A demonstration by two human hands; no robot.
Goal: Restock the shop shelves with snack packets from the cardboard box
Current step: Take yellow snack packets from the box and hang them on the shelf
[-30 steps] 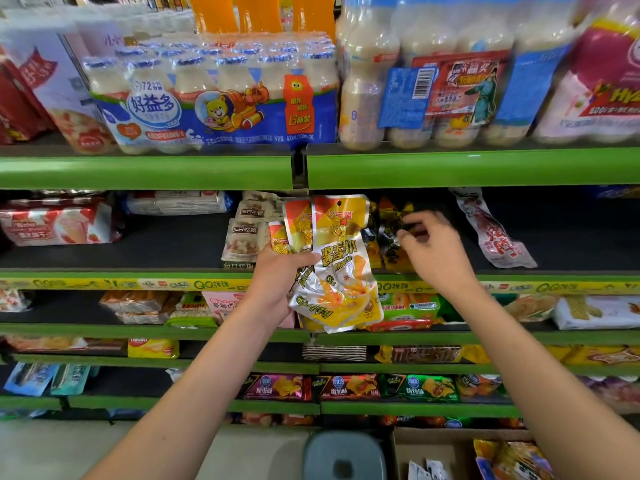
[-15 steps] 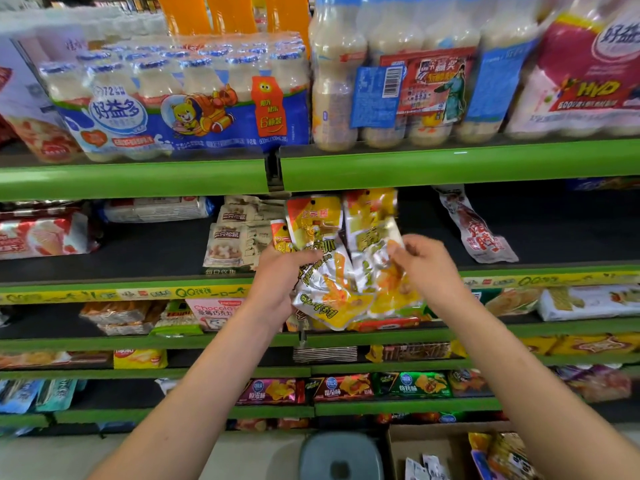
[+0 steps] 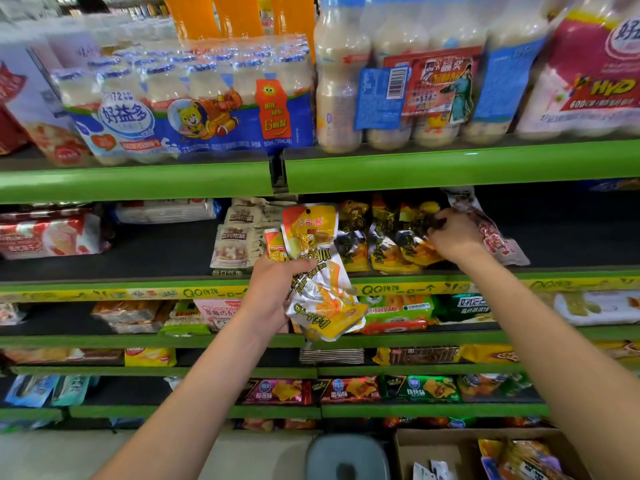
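My left hand (image 3: 277, 289) grips a bunch of yellow-and-silver snack packets (image 3: 322, 271) in front of the second shelf (image 3: 138, 292). My right hand (image 3: 450, 237) reaches onto that shelf and holds one yellow packet (image 3: 414, 244) at the right end of a standing row of like packets (image 3: 360, 237). The cardboard box (image 3: 436, 448) sits on the floor at the bottom right, with more yellow packets (image 3: 519, 459) inside.
Bottled drink multipacks (image 3: 194, 98) fill the top green shelf. Beige nut packets (image 3: 239, 244) stand left of the yellow row; a red-and-white packet (image 3: 498, 240) leans to its right. Lower shelves hold assorted snacks. A grey stool (image 3: 346, 459) is by the box.
My right hand took one packet from the bunch in my left hand and carried it up and right onto the shelf, into the row. The left hand stayed put.
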